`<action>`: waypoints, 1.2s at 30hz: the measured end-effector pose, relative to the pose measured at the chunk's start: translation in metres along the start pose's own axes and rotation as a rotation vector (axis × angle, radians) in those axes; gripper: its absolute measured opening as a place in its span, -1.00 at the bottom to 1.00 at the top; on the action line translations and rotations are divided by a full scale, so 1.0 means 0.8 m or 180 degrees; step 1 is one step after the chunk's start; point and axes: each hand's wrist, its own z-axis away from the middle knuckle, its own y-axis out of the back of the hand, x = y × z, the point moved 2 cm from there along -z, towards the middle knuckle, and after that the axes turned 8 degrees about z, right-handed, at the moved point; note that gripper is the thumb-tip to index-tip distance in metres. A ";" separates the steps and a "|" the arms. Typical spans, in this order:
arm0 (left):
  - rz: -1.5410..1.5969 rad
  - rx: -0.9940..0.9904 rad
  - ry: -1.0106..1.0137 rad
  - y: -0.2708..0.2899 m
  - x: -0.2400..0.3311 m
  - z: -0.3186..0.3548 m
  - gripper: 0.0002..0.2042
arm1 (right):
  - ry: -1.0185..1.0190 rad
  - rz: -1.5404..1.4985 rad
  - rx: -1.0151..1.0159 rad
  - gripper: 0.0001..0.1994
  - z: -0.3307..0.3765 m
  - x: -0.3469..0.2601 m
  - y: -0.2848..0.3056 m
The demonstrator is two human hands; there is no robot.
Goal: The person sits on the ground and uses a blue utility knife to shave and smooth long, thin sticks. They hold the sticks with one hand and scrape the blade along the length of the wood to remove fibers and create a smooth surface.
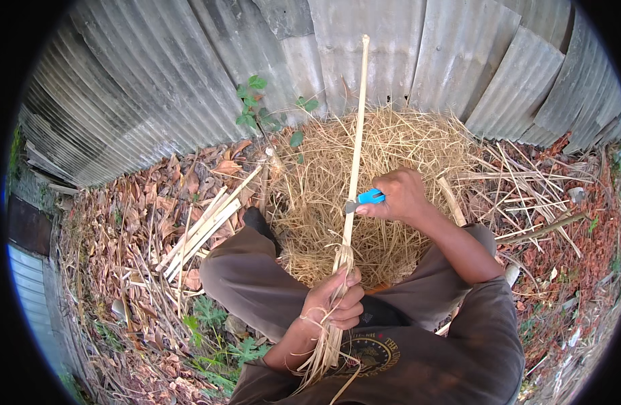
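Ground's point(599, 217) pretty messy: big heap of straw-coloured shavings point(412, 142) in the middle, dry brown leaves point(167, 181) and pale split sticks point(208, 228) left, thinner sticks point(520, 192) scattered right.

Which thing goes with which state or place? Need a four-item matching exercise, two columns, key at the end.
1. Blue-handled blade
2. Corrugated metal fence
3. Pale stick
4. Pile of shavings

A. Straw-coloured, loosely heaped
B. Frayed lower end in the left hand
C. Held in the right hand
D. Grey, across the far side

Pairs: 1-C, 2-D, 3-B, 4-A
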 end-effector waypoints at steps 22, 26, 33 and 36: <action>0.0579 -0.0564 0.0112 0.007 -0.005 0.004 -0.74 | -0.0560 -0.0059 -0.0313 -0.35 0.000 0.012 -0.012; 0.0352 -0.0401 0.0110 0.007 -0.003 0.003 -0.73 | -0.0425 -0.0055 -0.0339 -0.34 0.005 0.004 -0.009; 0.0016 0.0000 0.0007 0.006 -0.002 0.001 -0.72 | 0.0207 -0.0258 0.0073 -0.30 0.008 -0.013 -0.010; 0.0098 0.0002 -0.0024 0.004 -0.004 0.001 -0.72 | -0.0118 -0.0188 -0.0188 -0.32 0.003 0.006 -0.013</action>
